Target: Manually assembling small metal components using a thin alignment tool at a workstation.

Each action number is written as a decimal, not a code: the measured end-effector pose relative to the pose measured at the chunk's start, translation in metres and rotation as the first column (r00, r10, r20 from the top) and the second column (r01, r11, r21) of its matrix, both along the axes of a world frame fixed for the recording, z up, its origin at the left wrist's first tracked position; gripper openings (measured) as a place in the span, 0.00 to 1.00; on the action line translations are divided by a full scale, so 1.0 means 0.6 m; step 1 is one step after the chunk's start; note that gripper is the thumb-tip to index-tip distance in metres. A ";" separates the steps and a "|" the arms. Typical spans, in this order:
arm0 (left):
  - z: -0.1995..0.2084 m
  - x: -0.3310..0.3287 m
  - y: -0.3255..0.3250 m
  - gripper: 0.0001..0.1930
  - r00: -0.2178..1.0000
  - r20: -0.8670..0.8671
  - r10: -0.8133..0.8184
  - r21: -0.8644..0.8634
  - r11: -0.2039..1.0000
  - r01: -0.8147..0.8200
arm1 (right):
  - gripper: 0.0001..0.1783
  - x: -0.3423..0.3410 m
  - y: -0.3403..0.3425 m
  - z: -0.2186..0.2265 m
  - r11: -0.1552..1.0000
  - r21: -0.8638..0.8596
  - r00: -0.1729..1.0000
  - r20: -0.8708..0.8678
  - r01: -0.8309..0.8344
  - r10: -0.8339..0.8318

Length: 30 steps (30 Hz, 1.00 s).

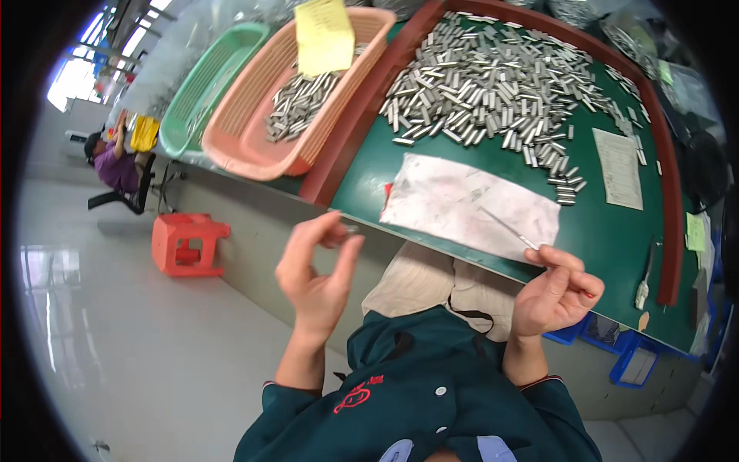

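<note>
My left hand (314, 273) is raised just off the table's front edge, its thumb and fingers pinched round a small metal piece (351, 229) that they mostly cover. A thin pointed metal rod (508, 228) is held between the thumb and fingers of my right hand (556, 294), its tip slanting up over a stained white cloth (446, 185). That cloth lies flat along the near side of the green table (360, 185). Beyond it, many small shiny metal pieces (493, 85) are spread in a loose heap.
To the left, a pink basket (242, 127) holds more metal pieces and a yellow note (323, 38), beside a green basket (219, 77). Red-brown rails (350, 127) border the work area. A white-handled tool (643, 292) and paper sheet (618, 169) lie right. A red stool (188, 242) stands on the floor.
</note>
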<state>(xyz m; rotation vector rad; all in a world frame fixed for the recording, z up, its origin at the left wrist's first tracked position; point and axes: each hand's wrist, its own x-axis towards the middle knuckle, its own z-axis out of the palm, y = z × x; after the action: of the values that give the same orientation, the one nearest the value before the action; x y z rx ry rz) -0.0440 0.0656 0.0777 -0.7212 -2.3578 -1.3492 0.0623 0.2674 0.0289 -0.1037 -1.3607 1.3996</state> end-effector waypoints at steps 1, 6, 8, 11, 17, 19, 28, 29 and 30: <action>0.017 -0.012 0.002 0.18 0.985 -0.171 0.021 -0.053 0.998 -0.031 | 0.09 -0.001 0.001 -0.001 0.999 0.026 1.000 0.000 -0.029 0.029; 0.070 -0.120 -0.012 0.13 0.909 -0.375 0.182 -0.077 0.971 -0.227 | 0.09 0.004 -0.001 0.003 0.997 0.027 0.998 0.020 -0.068 0.067; 0.092 -0.144 -0.002 0.12 0.920 -0.323 0.222 -0.179 0.940 -0.290 | 0.09 0.005 0.002 0.004 0.996 0.008 0.996 -0.009 -0.088 0.088; 0.093 -0.153 0.017 0.12 0.864 -0.470 0.183 -0.184 0.936 -0.298 | 0.09 0.006 0.005 0.006 0.994 0.016 0.994 -0.008 -0.105 0.105; 0.044 -0.121 0.126 0.04 0.931 -0.292 -0.218 -0.194 0.967 0.166 | 0.08 0.002 0.004 0.003 0.998 0.029 0.998 0.014 -0.054 0.054; 0.034 -0.124 0.152 0.04 0.919 -0.246 -0.308 -0.278 0.931 0.238 | 0.08 0.001 0.002 0.003 0.998 0.022 0.998 0.009 -0.063 0.062; 0.016 -0.155 0.210 0.05 0.818 -0.227 -0.529 -0.540 0.767 0.346 | 0.09 0.004 0.010 0.000 0.990 0.049 0.991 -0.007 -0.133 0.134; 0.015 -0.156 0.209 0.05 0.822 -0.228 -0.522 -0.544 0.769 0.337 | 0.09 0.004 0.010 0.000 0.988 0.057 0.990 0.002 -0.144 0.144; 0.012 -0.157 0.208 0.06 0.833 -0.170 -0.527 -0.590 0.731 0.342 | 0.09 0.003 0.009 -0.001 0.986 0.055 0.988 -0.004 -0.155 0.156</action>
<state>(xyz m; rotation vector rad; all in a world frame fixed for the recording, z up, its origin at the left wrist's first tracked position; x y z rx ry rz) -0.1383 0.1901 0.0851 -1.6283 -2.3662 -0.5881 0.0644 0.2730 0.0285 0.0452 -1.4235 1.4895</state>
